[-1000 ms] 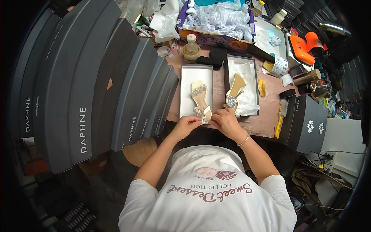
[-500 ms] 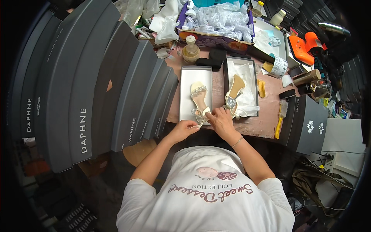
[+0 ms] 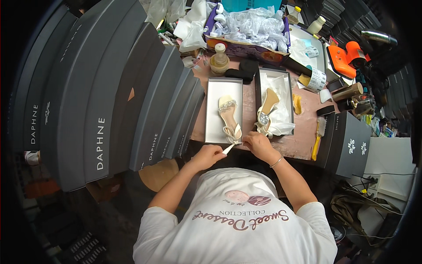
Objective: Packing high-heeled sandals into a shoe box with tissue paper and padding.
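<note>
A cream sandal (image 3: 229,115) with a jewelled toe band lies sole down in a shallow white-lined box part (image 3: 212,94), its heel end toward me. My left hand (image 3: 209,156) is closed in a pinch on the white ribbon strap (image 3: 228,149) by the sandal's ankle, drawing it toward me and to the left. On the other side of the knot, my right hand (image 3: 260,146) pinches the strap; its fingertips are partly hidden. Just beyond it a second sandal (image 3: 269,102) lies on its side, sole showing, on white tissue in a dark box (image 3: 291,94).
Tall dark shoe boxes (image 3: 110,110) stand stacked on the left. A bottle (image 3: 219,64) and black pads (image 3: 242,72) sit behind the sandals. A purple carton (image 3: 246,49) holds crumpled plastic. On the right are a yellow brush (image 3: 317,141) and more dark boxes (image 3: 349,143).
The strap is now pulled out to both sides at the sandal's ankle. My left hand has moved slightly down, and my right hand has moved off the sandal to the right and down.
</note>
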`<state>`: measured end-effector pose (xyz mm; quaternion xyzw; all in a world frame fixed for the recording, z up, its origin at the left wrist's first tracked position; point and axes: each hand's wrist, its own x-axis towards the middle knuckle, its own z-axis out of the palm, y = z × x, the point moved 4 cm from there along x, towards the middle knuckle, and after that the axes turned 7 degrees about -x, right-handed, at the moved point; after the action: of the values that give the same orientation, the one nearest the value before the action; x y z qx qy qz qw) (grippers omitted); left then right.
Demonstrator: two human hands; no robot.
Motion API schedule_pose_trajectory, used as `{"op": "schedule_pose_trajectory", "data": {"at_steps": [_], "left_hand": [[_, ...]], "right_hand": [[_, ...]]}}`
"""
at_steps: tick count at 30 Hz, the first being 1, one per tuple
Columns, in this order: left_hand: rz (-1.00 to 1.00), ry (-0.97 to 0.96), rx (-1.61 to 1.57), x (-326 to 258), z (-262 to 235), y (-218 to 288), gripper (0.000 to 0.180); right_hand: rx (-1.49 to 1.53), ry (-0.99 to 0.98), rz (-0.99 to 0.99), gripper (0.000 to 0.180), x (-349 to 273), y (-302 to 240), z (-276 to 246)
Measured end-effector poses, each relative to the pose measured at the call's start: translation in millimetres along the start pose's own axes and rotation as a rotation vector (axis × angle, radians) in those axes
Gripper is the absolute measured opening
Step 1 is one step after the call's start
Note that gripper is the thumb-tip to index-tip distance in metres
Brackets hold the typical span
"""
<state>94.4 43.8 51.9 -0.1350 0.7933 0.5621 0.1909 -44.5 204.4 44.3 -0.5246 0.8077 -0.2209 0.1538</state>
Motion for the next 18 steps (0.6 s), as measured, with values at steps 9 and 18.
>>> {"op": "schedule_pose_trajectory", "data": {"at_steps": [9, 18], "left_hand": [[0.155, 0.189, -1.27, 50, 4, 2, 0.022], [0.129, 0.195, -0.717, 61, 6, -2, 0.02]], "right_hand": [[0.421, 0.039, 0.085, 0.011, -5, -12, -19], [0.324, 0.235, 0.018, 0.013, 13, -24, -37]]}}
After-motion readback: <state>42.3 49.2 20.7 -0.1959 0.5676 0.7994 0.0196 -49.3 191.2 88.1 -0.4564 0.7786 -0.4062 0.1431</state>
